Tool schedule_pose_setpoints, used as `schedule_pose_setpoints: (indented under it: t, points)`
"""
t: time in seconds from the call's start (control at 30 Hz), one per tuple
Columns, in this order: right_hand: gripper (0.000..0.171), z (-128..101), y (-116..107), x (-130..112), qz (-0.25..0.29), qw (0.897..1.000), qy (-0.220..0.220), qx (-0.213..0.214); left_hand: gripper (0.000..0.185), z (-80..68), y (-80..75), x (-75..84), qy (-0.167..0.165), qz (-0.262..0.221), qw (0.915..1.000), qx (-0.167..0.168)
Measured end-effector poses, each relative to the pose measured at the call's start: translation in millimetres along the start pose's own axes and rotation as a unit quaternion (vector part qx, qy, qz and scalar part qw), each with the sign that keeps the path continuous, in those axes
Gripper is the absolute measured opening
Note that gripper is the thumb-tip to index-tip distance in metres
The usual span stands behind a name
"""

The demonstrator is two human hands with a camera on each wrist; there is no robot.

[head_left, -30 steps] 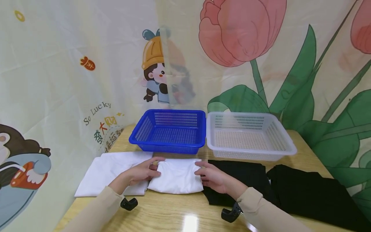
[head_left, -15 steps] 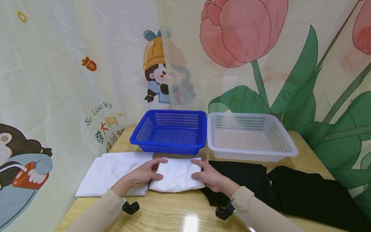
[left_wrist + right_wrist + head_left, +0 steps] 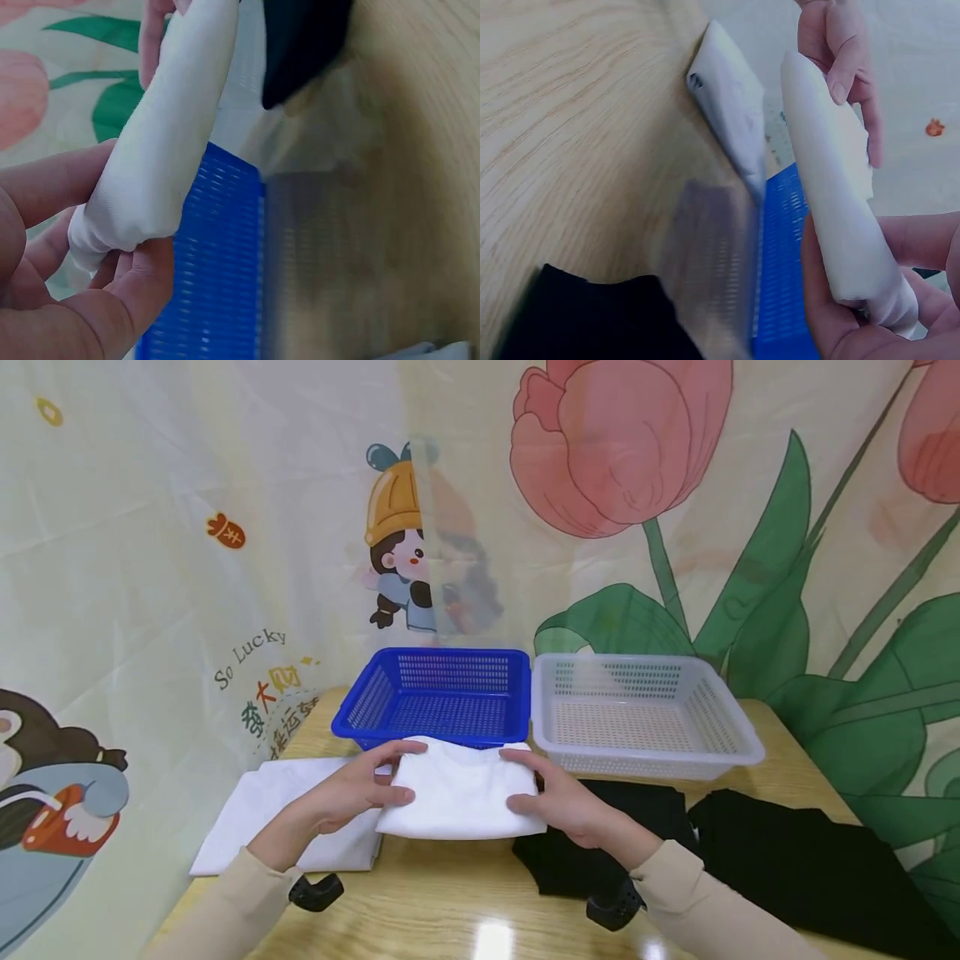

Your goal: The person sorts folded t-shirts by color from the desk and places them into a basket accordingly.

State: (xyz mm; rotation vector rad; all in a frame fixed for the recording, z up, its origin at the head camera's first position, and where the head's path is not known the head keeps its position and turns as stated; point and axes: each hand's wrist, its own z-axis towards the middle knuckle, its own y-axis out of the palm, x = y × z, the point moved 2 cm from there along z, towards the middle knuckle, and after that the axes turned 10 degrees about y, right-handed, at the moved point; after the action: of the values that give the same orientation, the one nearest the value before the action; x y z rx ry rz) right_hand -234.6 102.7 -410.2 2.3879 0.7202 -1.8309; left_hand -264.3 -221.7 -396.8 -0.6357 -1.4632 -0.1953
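**Folded white cloth held off the table between both hands**

I have the folded white cloth (image 3: pixel 457 789) raised above the table (image 3: pixel 450 910), just in front of the blue basket (image 3: pixel 442 697). My left hand (image 3: pixel 348 793) grips its left end and my right hand (image 3: pixel 562 802) grips its right end, thumbs on top and fingers curled underneath. I judge that holding it at both ends keeps the fold flat and stops the layers from slipping open.

A second white cloth (image 3: pixel 285 814) lies flat on the table to the left, and black cloths (image 3: pixel 750 852) lie to the right. The white basket (image 3: pixel 645 714) stands just beside the blue one, at the back.

The head view gives me the layout but hides the underside of the bundle. The left wrist view shows my left fingers (image 3: pixel 112 300) cupped under the cloth's rolled end, with the blue basket's wall below it. The right wrist view shows the cloth (image 3: pixel 840 195) edge-on, clear of the tabletop, with my right fingers (image 3: pixel 832 315) beneath it and the left hand (image 3: pixel 840 60) pinching the far end.
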Motion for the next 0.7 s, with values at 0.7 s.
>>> schedule_pose_setpoints:
  t: [0.7]
  points:
    - [0.072,22,-47,-75,-0.010,0.997,-0.053,0.054,0.076,56.9,-48.0,78.6,0.038,0.023,0.9981,0.042]
